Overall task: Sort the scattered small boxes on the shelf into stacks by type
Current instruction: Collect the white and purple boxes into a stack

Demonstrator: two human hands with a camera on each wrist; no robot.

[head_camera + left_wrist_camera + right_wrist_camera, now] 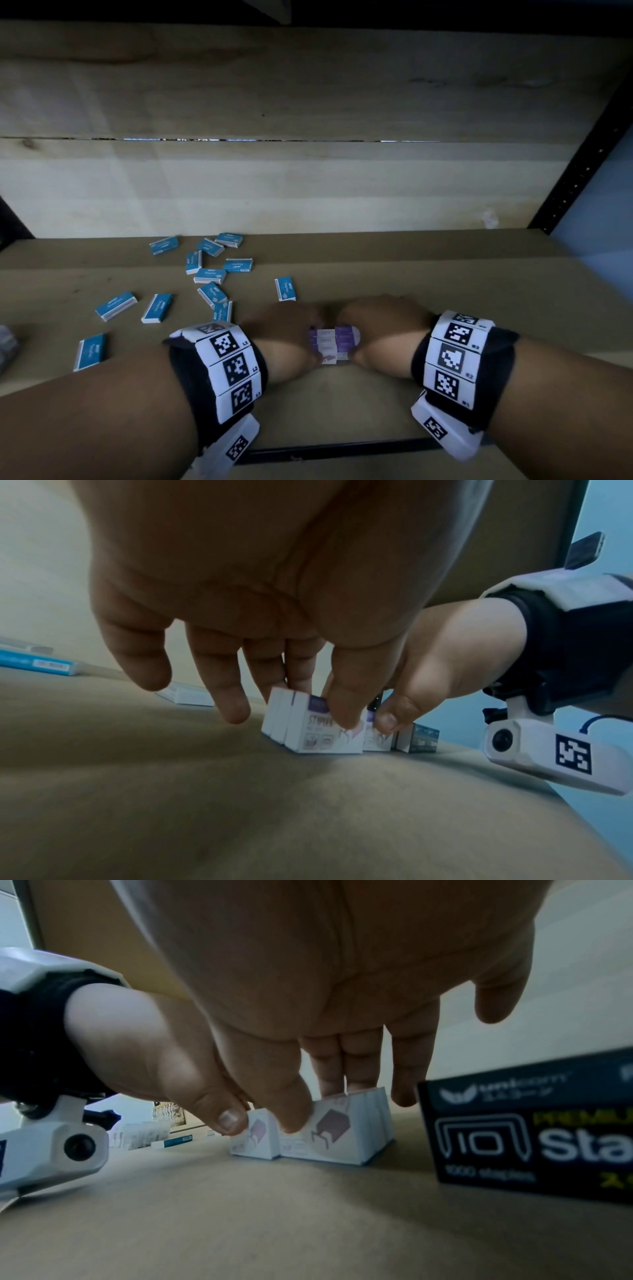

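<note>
Both hands, left hand (286,325) and right hand (378,320), pinch the purple boxes (334,344) between them, squaring them into one group.

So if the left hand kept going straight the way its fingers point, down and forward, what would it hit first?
The white and purple boxes: the left hand already pinches them from above, so it would only press them into the shelf board. Past them, depth is unclear.
</note>
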